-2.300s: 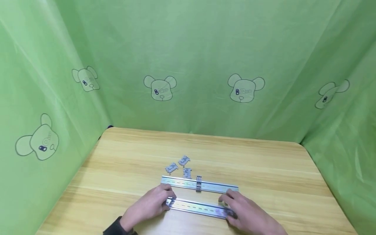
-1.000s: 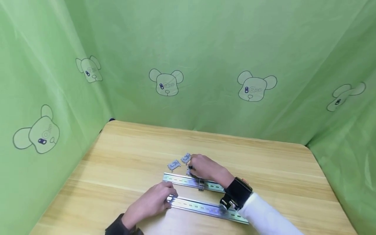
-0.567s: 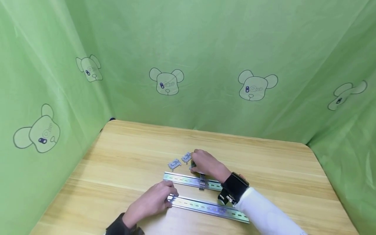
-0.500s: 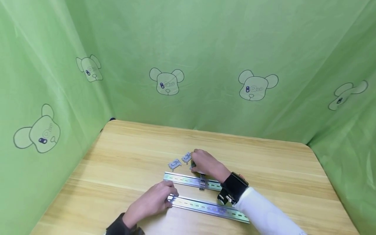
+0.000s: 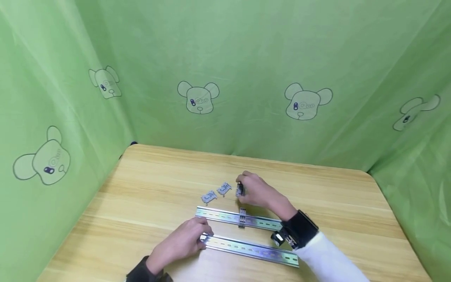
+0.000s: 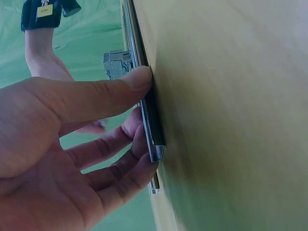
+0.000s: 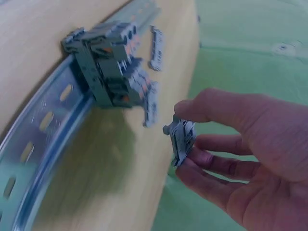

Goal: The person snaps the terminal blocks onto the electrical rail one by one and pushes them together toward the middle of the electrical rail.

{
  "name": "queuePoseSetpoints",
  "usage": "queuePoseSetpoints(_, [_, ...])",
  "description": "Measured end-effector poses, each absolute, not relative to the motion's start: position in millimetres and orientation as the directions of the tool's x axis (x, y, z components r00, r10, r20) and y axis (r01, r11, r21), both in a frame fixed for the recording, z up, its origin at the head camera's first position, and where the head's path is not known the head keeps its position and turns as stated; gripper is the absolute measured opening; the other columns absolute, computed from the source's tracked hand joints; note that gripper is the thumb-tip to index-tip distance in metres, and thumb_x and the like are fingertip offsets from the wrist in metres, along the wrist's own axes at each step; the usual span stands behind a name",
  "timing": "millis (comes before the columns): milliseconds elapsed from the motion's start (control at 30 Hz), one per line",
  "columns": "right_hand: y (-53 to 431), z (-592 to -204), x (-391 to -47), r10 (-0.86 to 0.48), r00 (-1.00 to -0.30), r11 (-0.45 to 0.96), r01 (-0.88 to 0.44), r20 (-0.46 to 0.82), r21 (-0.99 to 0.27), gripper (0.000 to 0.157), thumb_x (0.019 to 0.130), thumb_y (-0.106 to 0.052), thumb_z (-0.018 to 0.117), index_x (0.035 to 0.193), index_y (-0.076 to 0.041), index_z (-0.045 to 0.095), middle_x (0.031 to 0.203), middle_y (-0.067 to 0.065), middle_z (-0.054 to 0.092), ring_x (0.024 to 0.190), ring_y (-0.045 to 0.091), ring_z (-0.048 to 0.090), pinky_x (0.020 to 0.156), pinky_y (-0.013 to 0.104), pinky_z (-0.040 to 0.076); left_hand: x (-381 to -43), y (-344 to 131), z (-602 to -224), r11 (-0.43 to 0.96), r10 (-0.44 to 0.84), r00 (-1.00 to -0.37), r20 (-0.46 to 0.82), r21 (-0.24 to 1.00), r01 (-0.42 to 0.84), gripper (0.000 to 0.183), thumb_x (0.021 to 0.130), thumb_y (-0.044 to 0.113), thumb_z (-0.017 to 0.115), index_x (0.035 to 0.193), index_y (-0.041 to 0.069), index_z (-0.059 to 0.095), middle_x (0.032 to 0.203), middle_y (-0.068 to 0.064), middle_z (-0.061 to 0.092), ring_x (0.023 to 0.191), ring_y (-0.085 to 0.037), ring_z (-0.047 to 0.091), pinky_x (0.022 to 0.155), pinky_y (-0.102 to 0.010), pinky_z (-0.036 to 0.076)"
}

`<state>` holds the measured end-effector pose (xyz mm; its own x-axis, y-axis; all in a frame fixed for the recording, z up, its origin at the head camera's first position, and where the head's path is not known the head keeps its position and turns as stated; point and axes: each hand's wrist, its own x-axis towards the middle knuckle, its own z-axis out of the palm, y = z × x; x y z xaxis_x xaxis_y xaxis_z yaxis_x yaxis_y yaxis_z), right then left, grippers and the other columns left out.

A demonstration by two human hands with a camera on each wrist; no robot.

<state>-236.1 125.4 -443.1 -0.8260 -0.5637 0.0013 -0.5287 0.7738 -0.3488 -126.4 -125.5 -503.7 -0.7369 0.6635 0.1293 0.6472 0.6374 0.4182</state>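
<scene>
My left hand (image 5: 188, 239) grips the left end of the nearer slotted DIN rail (image 5: 250, 250), thumb on one edge and fingers on the other in the left wrist view. A grey terminal block (image 7: 182, 139) is pinched between the thumb and fingers of my right hand (image 5: 258, 190), raised behind the farther DIN rail (image 5: 218, 214). On that farther rail sits a small row of terminal blocks (image 5: 242, 217), mounted upright side by side. Two loose terminal blocks lie flat beyond it, a left one (image 5: 209, 197) and a right one (image 5: 224, 188).
Both rails lie roughly parallel on the wooden table (image 5: 158, 176), with a narrow strip of wood between them. Green curtains (image 5: 246, 129) with bear-head drawings surround the table's back and sides. My right forearm reaches over the right part of both rails.
The right hand let go of the nearer rail's right end, reached to the loose terminal blocks and picked one up, then drew it slightly right and back. The left hand keeps its hold.
</scene>
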Motion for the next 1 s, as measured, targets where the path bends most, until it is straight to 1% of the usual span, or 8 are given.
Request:
queuePoseSetpoints(133, [146.6,-435.0,-223.5,-0.542,-0.840,0.765,-0.508,0.031,-0.396,0.050,0.073,-0.013,0.079,0.118,0.003,0.063,0.109,0.011,0.062,0.092,0.024,0.061,0.079,0.032,0.058,-124.6,-125.0,-504.5,0.641,0.660,-0.739,0.136,0.411,0.648,0.030,0.069,0.009,0.083,0.098,0.012,0.075,0.093,0.002,0.065,0.084,-0.010,0.060,0.077,-0.026,0.058])
queuePoseSetpoints(300, [178.1,-429.8,-204.6,-0.524,-0.846,0.752,-0.515,0.100,-0.412,0.049,0.075,-0.019,0.080,0.117,-0.001,0.063,0.108,0.006,0.062,0.097,0.022,0.062,0.083,0.034,0.058,-122.5,-125.2,-505.9,0.647,0.651,-0.745,0.142,0.409,0.643,0.031,0.069,0.010,0.083,0.099,0.012,0.075,0.093,0.003,0.064,0.084,-0.010,0.060,0.077,-0.025,0.058])
queuePoseSetpoints(367, [192.1,-429.9,-196.2,-0.530,-0.837,0.728,-0.533,0.140,-0.431,0.049,0.074,-0.019,0.080,0.116,-0.001,0.063,0.107,0.005,0.062,0.098,0.021,0.063,0.084,0.034,0.059,-122.2,-125.2,-506.3,0.650,0.650,-0.746,0.145,0.403,0.644,0.031,0.069,0.011,0.083,0.100,0.012,0.075,0.093,0.003,0.064,0.084,-0.010,0.060,0.077,-0.024,0.058])
queuePoseSetpoints(567, [231.5,-441.1,-166.2,-0.561,-0.777,0.602,-0.619,0.285,-0.505,0.049,0.070,-0.006,0.080,0.113,0.000,0.060,0.107,0.004,0.061,0.099,0.021,0.063,0.082,0.033,0.059,-120.9,-124.0,-505.1,0.660,0.650,-0.748,0.137,0.387,0.644,0.032,0.070,0.013,0.084,0.100,0.013,0.075,0.094,0.004,0.063,0.085,-0.011,0.060,0.078,-0.026,0.058])
queuePoseSetpoints(633, [241.9,-447.2,-155.2,-0.560,-0.764,0.571,-0.637,0.321,-0.518,0.048,0.068,-0.002,0.080,0.112,-0.002,0.060,0.107,0.002,0.060,0.098,0.021,0.063,0.080,0.034,0.060,-120.5,-123.6,-504.6,0.663,0.648,-0.750,0.132,0.386,0.641,0.031,0.070,0.013,0.083,0.100,0.013,0.075,0.094,0.003,0.064,0.086,-0.011,0.059,0.078,-0.027,0.058])
queuePoseSetpoints(767, [259.8,-460.2,-134.3,-0.528,-0.774,0.538,-0.623,0.349,-0.568,0.052,0.062,0.006,0.079,0.108,-0.005,0.058,0.106,0.000,0.059,0.095,0.022,0.063,0.078,0.036,0.060,-120.6,-122.8,-503.7,0.668,0.646,-0.754,0.119,0.390,0.634,0.032,0.070,0.014,0.083,0.101,0.013,0.075,0.095,0.003,0.064,0.086,-0.011,0.060,0.079,-0.027,0.058])
queuePoseSetpoints(900, [274.7,-474.7,-116.4,-0.503,-0.787,0.491,-0.600,0.357,-0.632,0.057,0.056,0.013,0.079,0.106,-0.002,0.056,0.105,0.006,0.060,0.094,0.024,0.062,0.077,0.037,0.060,-120.6,-122.4,-502.8,0.668,0.646,-0.754,0.116,0.392,0.633,0.033,0.070,0.014,0.084,0.101,0.013,0.075,0.095,0.003,0.064,0.087,-0.011,0.060,0.079,-0.027,0.057])
queuePoseSetpoints(1000, [284.2,-485.5,-105.9,-0.494,-0.784,0.479,-0.607,0.376,-0.634,0.059,0.053,0.013,0.081,0.104,-0.001,0.055,0.105,0.008,0.060,0.094,0.021,0.062,0.076,0.036,0.060,-120.7,-122.3,-501.7,0.665,0.647,-0.753,0.116,0.397,0.632,0.033,0.070,0.014,0.084,0.101,0.013,0.075,0.095,0.004,0.064,0.087,-0.011,0.060,0.079,-0.027,0.057])
